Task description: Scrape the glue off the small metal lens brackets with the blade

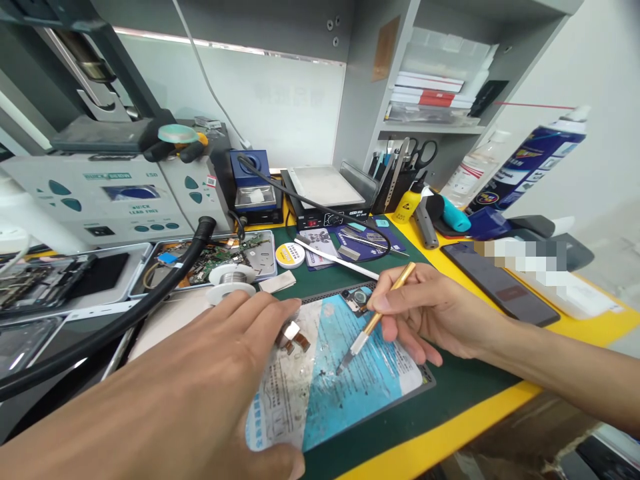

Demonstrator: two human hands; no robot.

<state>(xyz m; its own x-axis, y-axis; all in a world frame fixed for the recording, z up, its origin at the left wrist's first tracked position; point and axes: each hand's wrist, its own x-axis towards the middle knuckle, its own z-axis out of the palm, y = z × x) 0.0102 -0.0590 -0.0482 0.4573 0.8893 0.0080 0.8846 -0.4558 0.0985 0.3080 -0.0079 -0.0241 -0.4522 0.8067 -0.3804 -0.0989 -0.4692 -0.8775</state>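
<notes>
My right hand (425, 307) grips a craft knife (376, 323) with a gold handle like a pen. Its blade points down at the worn blue-and-white sheet (345, 407), close to a tiny dark piece (323, 374). My left hand (210, 373) reaches over the sheet's left side, thumb and fingers spread apart. Beside its fingertips is a small electronic part with brown flex ends (296, 337), partly covered by the hand. Another small part with a round component (357, 300) lies on the sheet's far edge, near my right fingers.
A solder spool (230, 279) and a tray of circuit boards (240, 257) stand left, crossed by a black hose (165, 287). Behind are a heating plate (327, 187) and a soldering station (115, 193). A phone (500, 283) and spray can (530, 160) are right.
</notes>
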